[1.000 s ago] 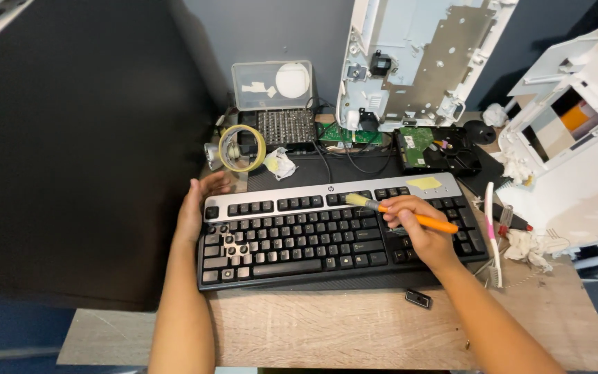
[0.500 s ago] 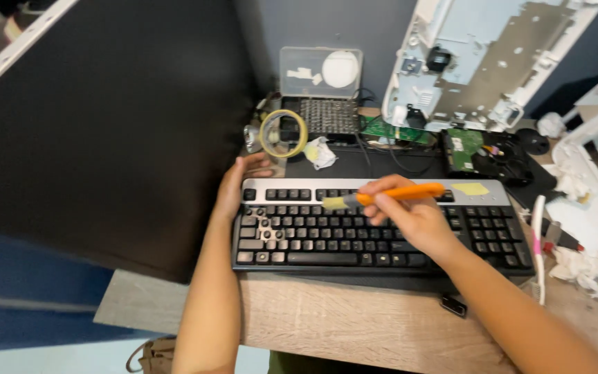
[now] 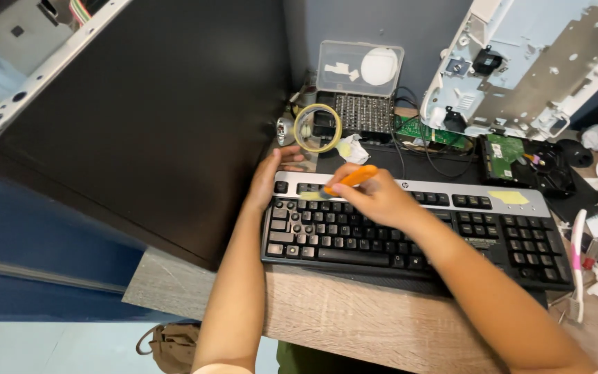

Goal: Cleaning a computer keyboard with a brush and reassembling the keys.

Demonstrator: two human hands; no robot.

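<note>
On the black and silver plastic keyboard [image 3: 410,228], the right hand [image 3: 375,197] pinches an orange-handled brush [image 3: 346,181] over its upper-left keys, while the left hand [image 3: 269,176] lies open, gripping nothing, against its top-left corner.

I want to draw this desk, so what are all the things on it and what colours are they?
keyboard: 1, black and silver, middle of desk
brush: 1, orange handle, over the top left keys
tape roll: 1, yellowish, behind keyboard's left end
clear box: 1, see-through, at the back wall
circuit boards: 2, green, behind keyboard
printer frame: 1, white and grey, back right
black panel: 1, left
desk: 1, pale wood
bag: 1, tan, on floor
left hand: 1, on keyboard's top left corner
right hand: 1, holding brush
</note>
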